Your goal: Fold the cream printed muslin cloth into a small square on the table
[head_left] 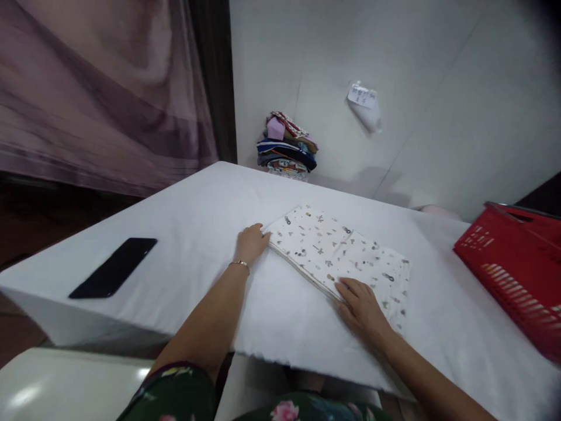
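A folded white cloth (324, 245) with small printed motifs lies flat on the white-covered table, its layers showing along the front edge. My left hand (253, 242), with a bracelet at the wrist, rests on the table at the cloth's left corner. Its thumb and fingertips touch that corner and are slightly apart. On the cloth's front edge, towards the right, lies my right hand (362, 304). Its fingers are stretched out over the top layer, and nothing is gripped in it.
A black phone (114, 268) lies on the table (188, 216) at the left. A red plastic basket (517, 269) stands at the right. Behind the far edge rises a stack of folded clothes (287, 146) by the wall. A purple curtain (109, 88) hangs at the left.
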`<state>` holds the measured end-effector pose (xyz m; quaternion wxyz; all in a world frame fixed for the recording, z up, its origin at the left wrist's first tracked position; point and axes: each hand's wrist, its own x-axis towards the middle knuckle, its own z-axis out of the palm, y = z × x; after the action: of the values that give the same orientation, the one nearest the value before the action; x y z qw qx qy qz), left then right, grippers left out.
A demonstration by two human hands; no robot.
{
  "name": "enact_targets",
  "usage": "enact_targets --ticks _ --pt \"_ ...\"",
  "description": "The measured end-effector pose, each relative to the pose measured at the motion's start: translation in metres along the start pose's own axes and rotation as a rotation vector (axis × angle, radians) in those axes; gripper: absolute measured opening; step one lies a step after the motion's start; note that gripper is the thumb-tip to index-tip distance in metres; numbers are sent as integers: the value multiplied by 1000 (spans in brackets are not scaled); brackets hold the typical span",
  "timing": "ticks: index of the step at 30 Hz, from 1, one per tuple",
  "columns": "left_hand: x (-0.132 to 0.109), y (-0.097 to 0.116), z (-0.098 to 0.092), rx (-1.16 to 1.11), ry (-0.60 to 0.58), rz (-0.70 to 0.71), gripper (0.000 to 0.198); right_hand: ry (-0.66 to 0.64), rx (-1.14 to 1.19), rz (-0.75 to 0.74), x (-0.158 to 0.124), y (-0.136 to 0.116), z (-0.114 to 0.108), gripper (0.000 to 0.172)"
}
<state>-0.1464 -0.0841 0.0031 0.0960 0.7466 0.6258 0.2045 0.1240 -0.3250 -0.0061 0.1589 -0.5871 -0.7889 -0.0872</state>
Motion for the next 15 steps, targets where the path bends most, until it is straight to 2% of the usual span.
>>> enact_targets --ticks 3,7,9,12,15 --pt "3 2 -2 27 -101 -41 45 -32 -76 111 -14 8 -5 37" --pt "8 2 -3 26 -150 -55 39 19 -115 403 -47 50 -15 46" --pt "9 2 -4 -9 -138 -69 36 34 -67 622 -62 73 -22 55" --pt "7 4 -5 -109 -78 -87 32 -32 150 933 -72 93 -28 70" --pt "2 8 -4 -163 -13 -94 26 -24 280 1056 -69 94 -26 79"
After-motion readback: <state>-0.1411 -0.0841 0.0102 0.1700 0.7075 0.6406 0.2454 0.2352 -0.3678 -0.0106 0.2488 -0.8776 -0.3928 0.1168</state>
